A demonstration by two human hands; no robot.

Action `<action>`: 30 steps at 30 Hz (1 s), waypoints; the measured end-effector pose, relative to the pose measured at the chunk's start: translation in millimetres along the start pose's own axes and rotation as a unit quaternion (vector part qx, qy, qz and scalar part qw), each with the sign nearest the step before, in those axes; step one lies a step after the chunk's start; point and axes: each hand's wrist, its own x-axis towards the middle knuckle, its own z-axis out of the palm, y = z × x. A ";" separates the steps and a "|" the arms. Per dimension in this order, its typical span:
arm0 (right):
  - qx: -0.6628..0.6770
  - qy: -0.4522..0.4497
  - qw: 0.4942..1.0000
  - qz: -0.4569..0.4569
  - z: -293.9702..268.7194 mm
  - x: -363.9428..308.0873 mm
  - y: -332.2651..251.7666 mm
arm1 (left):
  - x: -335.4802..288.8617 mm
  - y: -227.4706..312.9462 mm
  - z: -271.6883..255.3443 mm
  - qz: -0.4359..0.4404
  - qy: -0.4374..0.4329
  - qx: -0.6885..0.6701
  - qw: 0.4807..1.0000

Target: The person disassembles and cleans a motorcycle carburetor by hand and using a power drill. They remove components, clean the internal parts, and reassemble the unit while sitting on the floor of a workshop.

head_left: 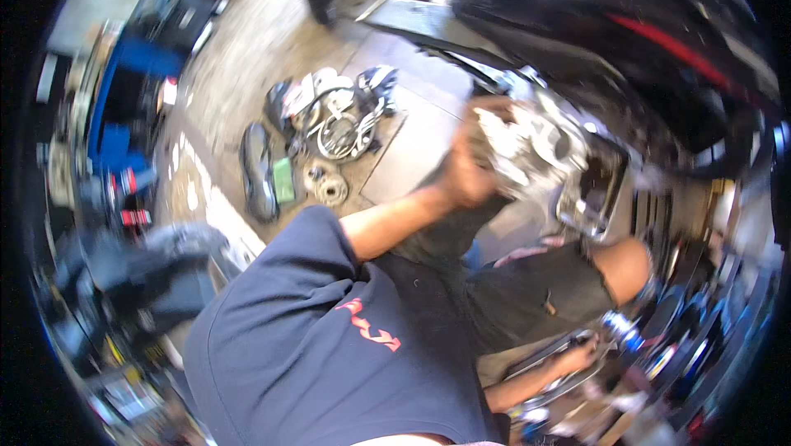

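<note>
My left hand (468,170) is wrapped round a silver metal engine casing (535,145), raised in front of a black motorcycle (544,9). The casing has a round opening on its right side and is smeared by motion. Low on the right, beside my bent knee, my right hand (577,357) reaches down into a metal tray (540,392) of small items. Its fingers are curled, and what they grip cannot be made out. A rectangular pan (606,219) with a pale rim sits just beyond the casing.
On the floor lie a heap of engine parts (338,133), a round metal part (329,189), a green box (284,180) and a long black piece (259,174). A blue rack (136,58) stands left. A blue-and-white can (624,330) and several tools are at right.
</note>
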 end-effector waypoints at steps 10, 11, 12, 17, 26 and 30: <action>0.209 -0.133 0.910 -0.334 131.5 -71.7 -167.6 | 41.1 27.4 -48.3 0.011 -0.189 -0.064 0.980; 0.217 -0.131 0.904 -0.343 133.1 -86.1 -174.1 | 41.8 36.2 -47.4 -0.038 -0.224 -0.135 0.964; 0.223 -0.128 0.899 -0.354 131.4 -98.6 -179.6 | 35.7 28.6 -41.3 -0.013 -0.203 -0.129 0.971; 0.255 -0.295 0.847 -0.361 120.9 -166.7 -196.5 | 31.2 35.0 -59.0 -0.037 -0.215 -0.087 0.972; 0.239 -0.410 0.826 -0.305 132.0 -180.4 -175.6 | 32.8 21.5 -75.0 -0.081 -0.240 -0.080 0.964; 0.225 -0.406 0.840 -0.280 137.0 -166.6 -156.5 | 42.5 31.9 -85.3 -0.143 -0.298 -0.066 0.942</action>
